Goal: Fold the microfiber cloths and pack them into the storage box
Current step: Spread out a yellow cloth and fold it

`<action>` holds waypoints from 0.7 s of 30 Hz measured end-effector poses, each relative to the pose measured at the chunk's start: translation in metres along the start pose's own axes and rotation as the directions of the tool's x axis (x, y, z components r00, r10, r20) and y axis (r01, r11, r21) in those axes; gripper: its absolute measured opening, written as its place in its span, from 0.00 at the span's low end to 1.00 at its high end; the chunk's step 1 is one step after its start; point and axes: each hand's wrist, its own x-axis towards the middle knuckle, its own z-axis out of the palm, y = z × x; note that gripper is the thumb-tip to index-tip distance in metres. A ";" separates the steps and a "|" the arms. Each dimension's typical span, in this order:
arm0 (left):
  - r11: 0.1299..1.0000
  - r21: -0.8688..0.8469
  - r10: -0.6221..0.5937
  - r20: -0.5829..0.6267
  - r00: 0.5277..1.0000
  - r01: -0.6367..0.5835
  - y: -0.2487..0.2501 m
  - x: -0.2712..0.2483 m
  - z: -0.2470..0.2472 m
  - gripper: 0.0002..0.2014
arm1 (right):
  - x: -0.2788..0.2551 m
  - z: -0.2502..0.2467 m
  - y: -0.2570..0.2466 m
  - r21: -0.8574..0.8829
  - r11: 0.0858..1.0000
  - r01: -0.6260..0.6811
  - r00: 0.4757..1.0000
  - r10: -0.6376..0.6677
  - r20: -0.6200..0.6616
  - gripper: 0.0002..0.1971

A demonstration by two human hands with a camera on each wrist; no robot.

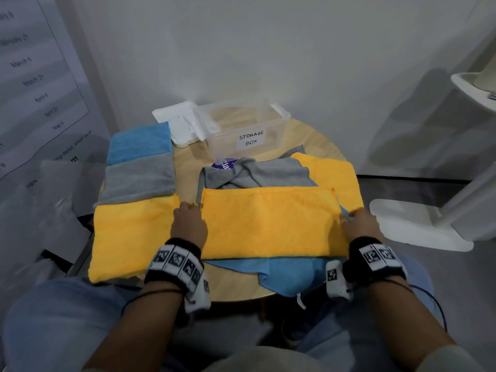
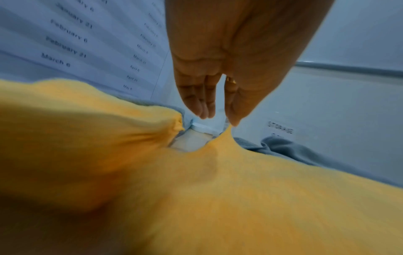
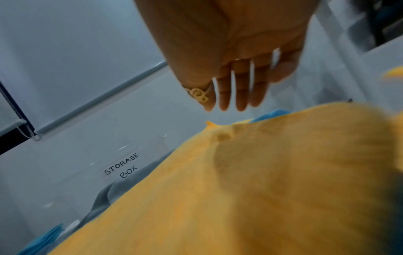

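Note:
A yellow microfiber cloth (image 1: pixel 268 221) lies folded in half across the middle of the round table (image 1: pixel 230 283). My left hand (image 1: pixel 188 221) rests at its left edge with straight fingers (image 2: pixel 202 103), the tips touching the cloth's corner (image 2: pixel 218 189). At the cloth's right edge (image 3: pixel 240 189) my right hand (image 1: pixel 358 224) has its fingers (image 3: pixel 242 89) straight and spread just over it. The clear storage box (image 1: pixel 251 138), labelled (image 3: pixel 122 165), stands open behind and looks empty. Blue (image 1: pixel 139 142), grey (image 1: pixel 139 178) and yellow (image 1: pixel 128 237) folded cloths lie at the left.
Under the yellow cloth lie a crumpled grey cloth (image 1: pixel 263 173), a blue cloth (image 1: pixel 290 272) hanging over the near edge and another yellow cloth (image 1: pixel 332 170). The box's white lid (image 1: pixel 179 124) sits left of the box. A white stand base (image 1: pixel 418 226) is on the floor at right.

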 end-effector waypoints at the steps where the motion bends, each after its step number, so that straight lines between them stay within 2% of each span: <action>1: 0.999 -0.039 -0.006 -0.005 1.000 0.006 0.005 0.016 -0.002 0.14 | 0.006 -0.003 -0.012 0.046 0.998 0.046 0.998 -0.045 -0.032 0.15; 4: 0.981 -0.159 -0.097 0.073 0.993 0.108 0.018 0.056 -0.004 0.19 | 0.027 -0.005 -0.043 0.159 0.984 0.075 0.997 -0.072 -0.023 0.17; 7: 0.968 -0.171 -0.157 0.147 0.977 0.181 0.019 0.074 -0.003 0.21 | 0.043 0.002 -0.053 0.211 0.977 -0.010 0.998 -0.002 0.057 0.19; 11: 0.954 -0.219 -0.173 0.151 0.973 0.204 0.008 0.085 -0.004 0.17 | 0.058 0.009 -0.049 0.266 0.961 -0.078 0.996 0.061 0.069 0.15; 13: 0.935 -0.297 -0.183 0.059 0.981 0.192 0.004 0.086 -0.007 0.15 | 0.066 0.012 -0.048 0.264 0.961 -0.087 0.993 0.063 0.096 0.13; 15: 0.880 -0.432 -0.220 -0.004 0.976 0.196 0.005 0.086 -0.009 0.12 | 0.070 0.013 -0.047 0.268 0.960 -0.082 0.995 0.061 0.084 0.10; 17: 0.787 -0.571 -0.273 0.016 0.962 0.233 0.008 0.091 -0.010 0.09 | 0.074 0.014 -0.047 0.273 0.958 -0.084 0.996 0.072 0.054 0.11; 19: 0.730 -0.635 -0.299 0.039 0.954 0.254 0.011 0.098 -0.009 0.09 | 0.075 0.014 -0.048 0.278 0.958 -0.072 0.997 0.066 0.029 0.13; 21: 0.711 -0.650 -0.307 0.055 0.950 0.268 0.012 0.103 -0.008 0.08 | 0.075 0.010 -0.050 0.289 0.955 -0.059 0.998 0.063 -0.006 0.13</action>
